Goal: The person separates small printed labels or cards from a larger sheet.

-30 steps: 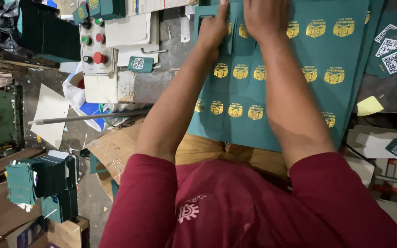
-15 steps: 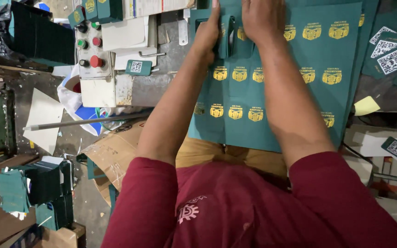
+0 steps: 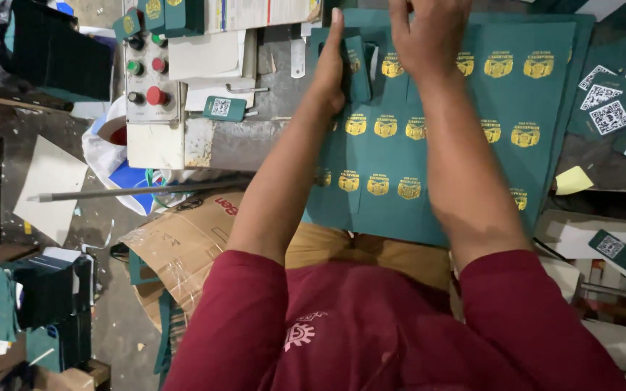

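Both hands [image 3: 429,36] slid farther up the green sheet [image 3: 516,108].

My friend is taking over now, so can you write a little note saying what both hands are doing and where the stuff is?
Left hand: fingers pinch a small dark green card piece at the sheet's far edge.
Right hand: flat, pressing the big green sheet with gold emblems down.
The sheet lies on the bench, its near edge hanging over it.
Done: small green tags lie loose nearby.
Left: most emblems remain uncut on the sheet.
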